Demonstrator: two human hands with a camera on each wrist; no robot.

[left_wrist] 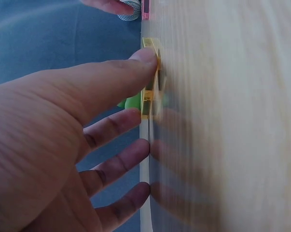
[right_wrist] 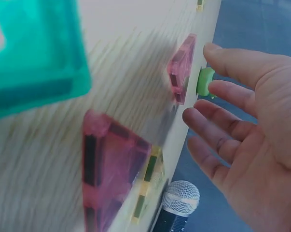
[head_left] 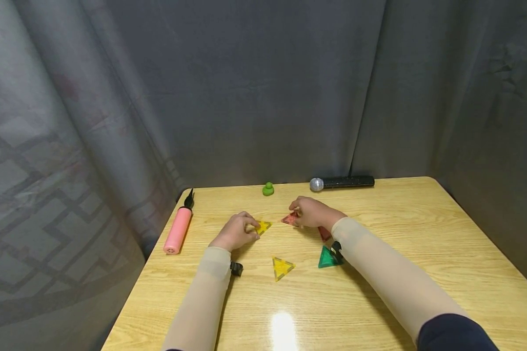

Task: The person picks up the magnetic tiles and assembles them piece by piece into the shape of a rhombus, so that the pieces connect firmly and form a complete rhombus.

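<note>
A yellow triangular magnetic tile [head_left: 263,226] lies at the fingertips of my left hand [head_left: 236,231]. Thumb and index finger pinch it at its edges, as the left wrist view shows the tile [left_wrist: 147,104] by the thumb. My right hand [head_left: 314,212] hovers over a red triangular tile [head_left: 288,219]. In the right wrist view its fingers are spread, apart from that red tile [right_wrist: 182,72]. Under the right wrist lies another red tile [head_left: 324,235], partly hidden. A green triangular tile [head_left: 327,258] is nearer me, and a second yellow tile [head_left: 283,268] lies between the forearms.
Along the table's back edge stand a small green toy [head_left: 268,189] and a black microphone [head_left: 347,182] with a silver head. A pink hand pump [head_left: 178,229] lies at the left edge. Another yellow tile [right_wrist: 147,181] shows beyond the near red one. Grey curtains [head_left: 254,97] surround the table.
</note>
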